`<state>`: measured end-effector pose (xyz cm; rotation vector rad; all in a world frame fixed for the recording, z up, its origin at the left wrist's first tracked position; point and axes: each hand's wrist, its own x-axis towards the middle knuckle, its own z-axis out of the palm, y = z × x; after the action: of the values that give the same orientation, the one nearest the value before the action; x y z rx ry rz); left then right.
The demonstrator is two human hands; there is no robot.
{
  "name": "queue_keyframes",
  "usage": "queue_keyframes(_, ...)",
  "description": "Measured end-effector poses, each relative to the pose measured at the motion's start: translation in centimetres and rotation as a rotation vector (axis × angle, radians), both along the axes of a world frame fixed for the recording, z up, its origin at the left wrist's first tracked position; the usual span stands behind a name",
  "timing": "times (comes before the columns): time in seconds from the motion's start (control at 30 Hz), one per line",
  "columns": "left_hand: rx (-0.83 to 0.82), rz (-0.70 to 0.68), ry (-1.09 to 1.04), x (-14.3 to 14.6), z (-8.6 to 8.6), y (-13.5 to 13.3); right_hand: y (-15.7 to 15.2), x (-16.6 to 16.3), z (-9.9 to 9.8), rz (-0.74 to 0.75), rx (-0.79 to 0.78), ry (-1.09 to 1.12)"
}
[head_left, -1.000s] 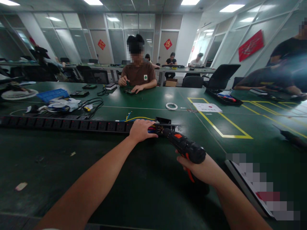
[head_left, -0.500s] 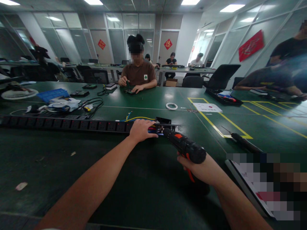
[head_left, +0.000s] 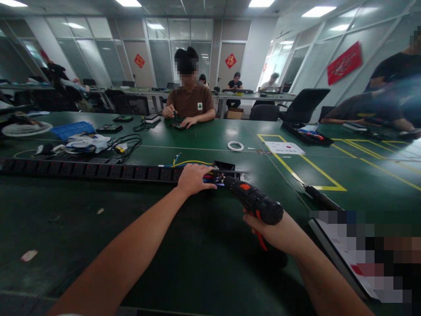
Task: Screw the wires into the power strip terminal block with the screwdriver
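Long black socket strip [head_left: 112,171]: left hand [head_left: 194,180] clasping its wired end, presumably for steadiness; right hand [head_left: 274,229] gripping black-and-orange pistol-shaped driver [head_left: 255,199] aimed there, tip contact unclear.

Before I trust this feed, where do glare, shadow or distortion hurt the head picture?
Head view throughout: pale glare washes the green table at right; the drill's base sinks into shadow; glass walls slant toward both edges; mosaic blocks cover part of the lower right.
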<state>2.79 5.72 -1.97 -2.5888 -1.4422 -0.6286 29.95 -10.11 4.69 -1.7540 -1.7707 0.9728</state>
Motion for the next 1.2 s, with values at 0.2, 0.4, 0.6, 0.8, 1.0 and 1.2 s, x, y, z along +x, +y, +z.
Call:
queue_keyframes(0.2,0.01,-0.003,0.0,-0.03,-0.18,0.13,0.09,0.26,-0.39,0.015,0.031,0.009)
queue_keyframes(0.4,0.019,-0.007,0.006,-0.1,-0.25,0.15,0.09,0.38,-0.51,0.026,-0.008,0.005)
queue_keyframes(0.6,0.015,0.001,0.0,0.06,-0.13,0.02,0.05,0.0,-0.24,-0.009,-0.006,0.023)
queue_keyframes(0.8,0.007,0.0,-0.008,0.02,-0.03,-0.06,0.04,0.01,-0.27,-0.016,-0.018,0.046)
queue_keyframes(1.0,0.009,0.0,-0.004,0.0,-0.12,0.02,-0.02,-0.01,-0.15,-0.003,-0.013,0.018)
queue_keyframes(1.2,0.003,0.0,-0.002,-0.04,-0.08,0.0,-0.03,0.18,-0.26,0.026,-0.008,0.014)
